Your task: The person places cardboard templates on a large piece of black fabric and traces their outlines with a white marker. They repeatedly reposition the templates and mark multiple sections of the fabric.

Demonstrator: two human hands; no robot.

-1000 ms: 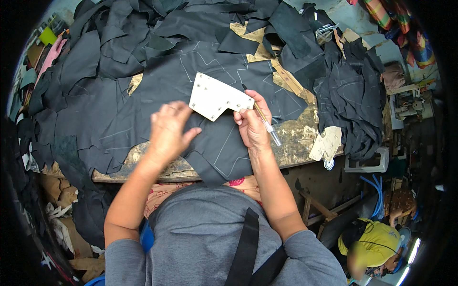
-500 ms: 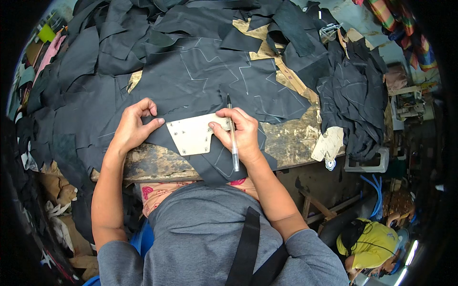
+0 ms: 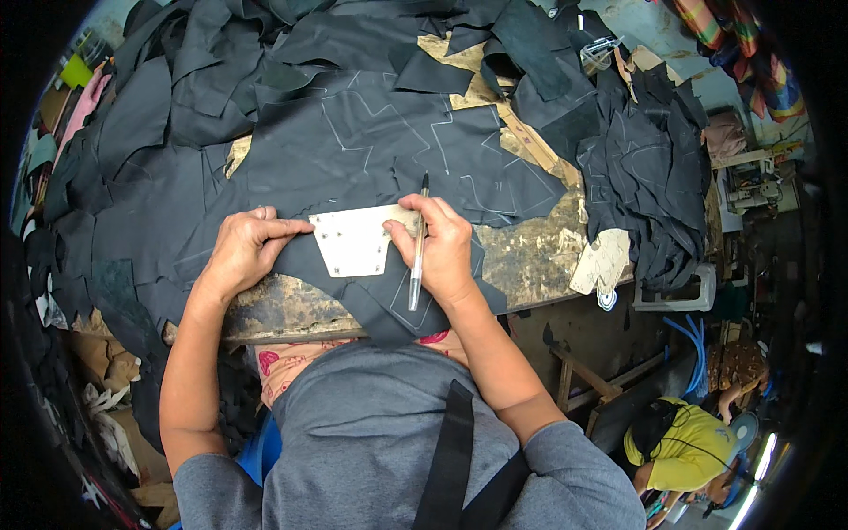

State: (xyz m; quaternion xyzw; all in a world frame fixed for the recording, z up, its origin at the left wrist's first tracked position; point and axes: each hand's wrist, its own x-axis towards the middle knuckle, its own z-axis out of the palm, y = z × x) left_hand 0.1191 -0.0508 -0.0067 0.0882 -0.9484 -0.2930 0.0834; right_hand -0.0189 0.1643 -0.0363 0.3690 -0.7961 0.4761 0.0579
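A cream, flat cutting template (image 3: 349,246) with small dark marks lies over black leather-like sheeting (image 3: 291,168) near the table's front edge. My right hand (image 3: 440,246) grips the template's narrow right end between thumb and fingers. The same hand also carries a clear-barrelled pen with a black tip (image 3: 416,281), slanting along the fingers. At the template's upper left corner, my left hand (image 3: 246,247) has thumb and index finger pressed together. Whether they also pinch the sheeting is hidden. Pale drawn outlines (image 3: 380,119) mark the sheet beyond the template.
Heaped black pieces (image 3: 208,75) cover the far and left side of the worn wooden table (image 3: 530,265). To the right lie another dark pile (image 3: 649,159) and a cream pattern piece (image 3: 602,262). A person in yellow (image 3: 685,446) is at lower right.
My left hand has closed its thumb and index finger and come to the template's corner. The template has shifted slightly up, and the pen in my right hand tilts more.
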